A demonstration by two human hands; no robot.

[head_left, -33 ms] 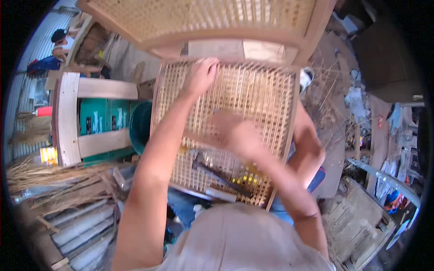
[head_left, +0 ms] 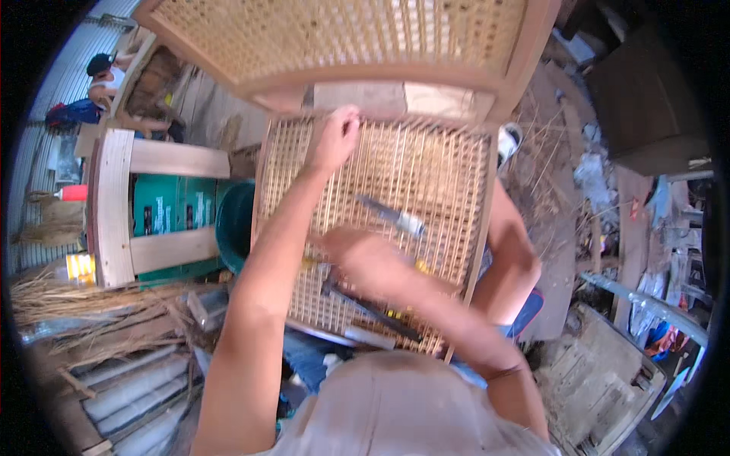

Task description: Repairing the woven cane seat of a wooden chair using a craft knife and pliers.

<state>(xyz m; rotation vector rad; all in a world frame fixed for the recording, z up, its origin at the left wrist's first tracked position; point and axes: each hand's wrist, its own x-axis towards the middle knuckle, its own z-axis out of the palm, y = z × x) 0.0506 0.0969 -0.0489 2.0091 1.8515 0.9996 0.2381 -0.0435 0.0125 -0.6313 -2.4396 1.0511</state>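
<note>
A wooden chair with a woven cane seat (head_left: 433,163) and a woven cane backrest (head_left: 342,34) is in front of me. My left hand (head_left: 334,140) is at the far edge of the seat, its fingers curled closed. Whatever they pinch is too small to make out. My right hand (head_left: 361,258) is smeared by motion above the near left part of the seat, so its grip is hidden. Beyond it lies a knife (head_left: 391,215) with a pale wrapped handle. A dark hammer (head_left: 372,310) rests on the seat below my right hand, partly covered by it.
A light wooden frame (head_left: 114,209) stands at left with green packages (head_left: 175,205) behind it, beside a dark green bucket (head_left: 236,224). Cane strips (head_left: 114,300) lie below. A bare leg (head_left: 513,254) borders the seat's right side. Another person (head_left: 106,83) is far left.
My right hand has moved left and nearer to me, uncovering the knife on the seat. The left hand stays at the far edge. The view has shifted slightly.
</note>
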